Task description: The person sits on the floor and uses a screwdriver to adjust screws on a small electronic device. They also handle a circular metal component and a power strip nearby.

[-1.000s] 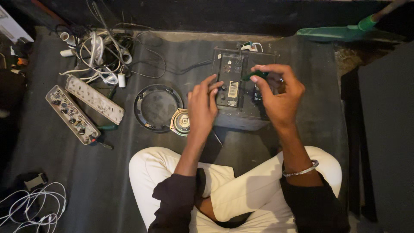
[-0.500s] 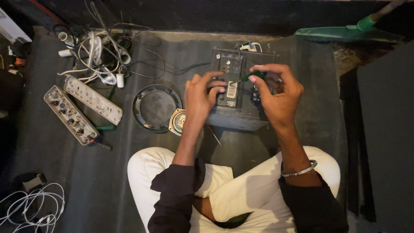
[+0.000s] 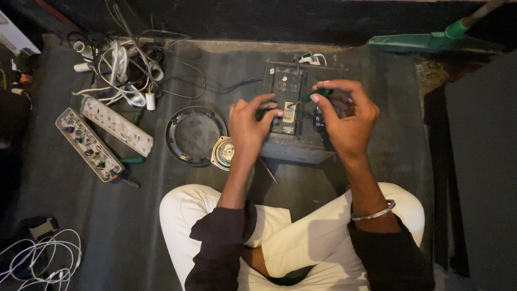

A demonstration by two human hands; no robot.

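Speaker box under both curled hands

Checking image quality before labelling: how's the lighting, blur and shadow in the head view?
Head view: dim, uneven light; the top wall and right side fall nearly black. Left hand and right hand are fairly sharp on the dark speaker box, with no obvious motion blur. The white trousers are the brightest area; the box's small parts are hard to read in shadow.
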